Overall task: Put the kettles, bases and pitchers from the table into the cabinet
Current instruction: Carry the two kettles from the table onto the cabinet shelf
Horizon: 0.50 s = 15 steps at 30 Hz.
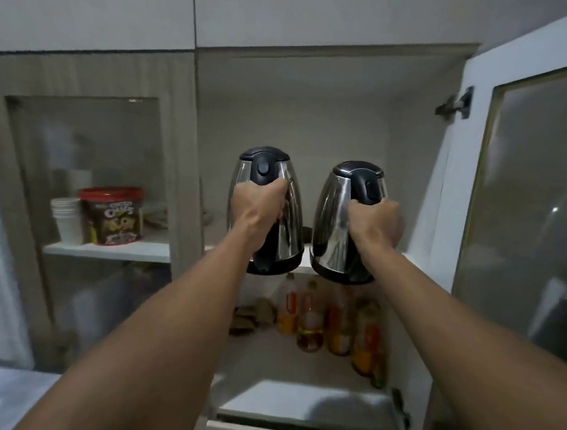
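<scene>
Two steel kettles with black lids and handles are held up at the open wall cabinet. My left hand (258, 201) grips the handle of the left kettle (290, 222). My right hand (377, 221) grips the handle of the right kettle (334, 218). Both kettles tilt slightly, and their black bottoms hang at the front edge of the upper shelf (305, 269), partly over it. No bases or pitchers are in view.
The cabinet door (525, 198) with a glass pane stands open on the right. Several oil bottles (338, 322) stand on the lower shelf. Behind the shut left glass door are a red-lidded snack tub (112, 216) and stacked white cups (67, 220).
</scene>
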Each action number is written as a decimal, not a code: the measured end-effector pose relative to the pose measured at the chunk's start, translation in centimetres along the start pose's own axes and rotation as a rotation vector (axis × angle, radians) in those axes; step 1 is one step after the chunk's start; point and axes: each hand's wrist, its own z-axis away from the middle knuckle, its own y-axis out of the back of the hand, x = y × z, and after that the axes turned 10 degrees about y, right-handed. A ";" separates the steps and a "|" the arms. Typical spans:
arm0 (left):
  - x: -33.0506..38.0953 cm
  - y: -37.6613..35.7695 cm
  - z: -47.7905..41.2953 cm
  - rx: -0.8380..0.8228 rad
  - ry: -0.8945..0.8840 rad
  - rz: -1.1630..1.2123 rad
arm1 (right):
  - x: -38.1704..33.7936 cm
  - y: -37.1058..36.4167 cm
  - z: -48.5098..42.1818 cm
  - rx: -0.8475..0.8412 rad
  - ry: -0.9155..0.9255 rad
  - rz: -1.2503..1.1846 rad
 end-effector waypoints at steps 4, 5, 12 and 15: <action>-1.1 -6.0 -4.8 -0.010 -0.005 -0.007 | 3.4 -1.2 -6.4 0.025 0.008 0.006; -1.4 -7.2 -6.0 -0.010 -0.002 -0.004 | 4.1 -1.6 -7.9 0.031 0.009 0.006; -3.9 -12.7 -14.4 -0.027 0.000 -0.048 | 8.9 -6.6 -15.4 0.057 -0.048 0.026; -5.4 -14.0 -18.8 -0.040 -0.011 -0.052 | 10.8 -10.3 -17.9 0.048 -0.062 0.007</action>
